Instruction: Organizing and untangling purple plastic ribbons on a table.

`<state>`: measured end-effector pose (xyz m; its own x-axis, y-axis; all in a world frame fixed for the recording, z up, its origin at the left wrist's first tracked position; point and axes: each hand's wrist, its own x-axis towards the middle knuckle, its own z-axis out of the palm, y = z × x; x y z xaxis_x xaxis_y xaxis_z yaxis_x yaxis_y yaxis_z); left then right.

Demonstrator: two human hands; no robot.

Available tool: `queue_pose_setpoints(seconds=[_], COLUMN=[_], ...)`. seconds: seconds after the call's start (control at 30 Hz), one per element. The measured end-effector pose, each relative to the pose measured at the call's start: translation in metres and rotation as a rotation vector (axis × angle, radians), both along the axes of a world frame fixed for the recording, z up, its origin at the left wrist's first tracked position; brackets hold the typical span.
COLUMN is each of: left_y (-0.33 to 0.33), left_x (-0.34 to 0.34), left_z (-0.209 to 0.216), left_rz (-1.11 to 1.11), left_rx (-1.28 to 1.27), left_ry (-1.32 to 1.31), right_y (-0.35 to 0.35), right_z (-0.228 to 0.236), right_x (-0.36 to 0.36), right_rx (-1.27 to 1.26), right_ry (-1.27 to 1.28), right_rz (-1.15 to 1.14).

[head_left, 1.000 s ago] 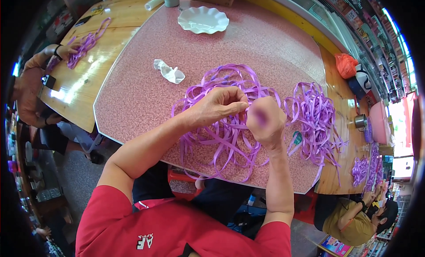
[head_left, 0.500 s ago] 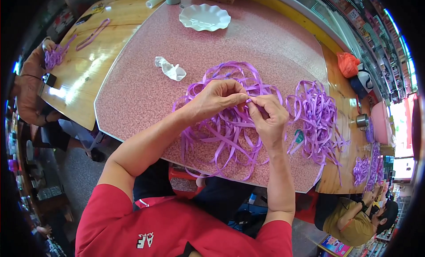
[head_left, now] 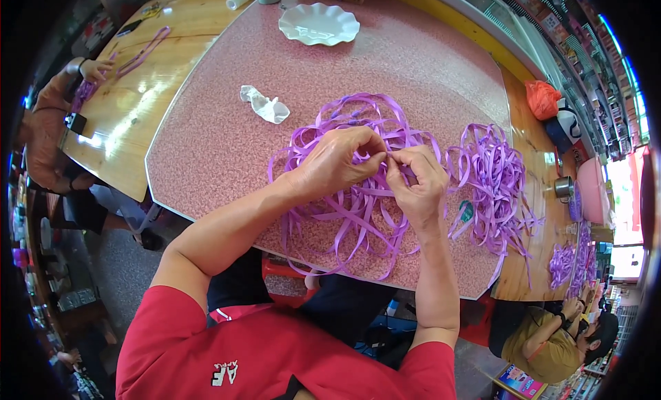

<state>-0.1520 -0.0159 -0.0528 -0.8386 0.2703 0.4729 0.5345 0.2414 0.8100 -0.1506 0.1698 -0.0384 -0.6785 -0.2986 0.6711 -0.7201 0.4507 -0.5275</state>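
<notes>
Fingertip to fingertip, my left hand (head_left: 342,155) and my right hand (head_left: 418,181) meet above a loose heap of purple ribbon (head_left: 344,224). Both are closed in a pinch on a small bit of purple ribbon, mostly hidden by the fingers. The heap's loops spread around and beneath my hands, some hanging toward the near table edge. Right of my right hand lies a second tangled pile of purple ribbon (head_left: 490,183), with a small green piece (head_left: 467,211) at its left side. A crumpled white tissue-like piece (head_left: 265,106) rests beyond my left forearm.
A scalloped white plate (head_left: 320,25) sits far back on the pink speckled table (head_left: 213,148). Wooden tables (head_left: 148,86) flank it. One person (head_left: 51,124) at left handles purple ribbon; another (head_left: 551,338) sits at lower right. An orange-red bag (head_left: 542,100) stands at right.
My left fingers and thumb have curled into a rounder pinch, and the purple bit between my fingertips shows less. The person at left has moved a hand farther right over the wooden table.
</notes>
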Motion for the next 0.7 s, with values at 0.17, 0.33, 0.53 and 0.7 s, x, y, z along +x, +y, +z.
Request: queue_pose_setpoints(seconds=[0.17, 0.33, 0.53, 0.7], left_y=[0.0, 0.0, -0.002, -0.006], left_x=[0.002, 0.003, -0.003, 0.0], left_z=[0.003, 0.003, -0.002, 0.006], left_rz=[0.008, -0.1, -0.357, -0.149], left_rx=[-0.013, 0.055, 0.444, -0.001], left_ry=[-0.004, -0.184, -0.684, -0.316], right_y=[0.0, 0.003, 0.006, 0.0], right_z=[0.0, -0.001, -0.007, -0.01], right_x=[0.001, -0.001, 0.0, 0.007], right_rx=[-0.015, -0.088, -0.192, -0.418], right_ry=[-0.006, -0.117, -0.314, -0.716], right_rz=[0.017, 0.107, 0.181, 0.141])
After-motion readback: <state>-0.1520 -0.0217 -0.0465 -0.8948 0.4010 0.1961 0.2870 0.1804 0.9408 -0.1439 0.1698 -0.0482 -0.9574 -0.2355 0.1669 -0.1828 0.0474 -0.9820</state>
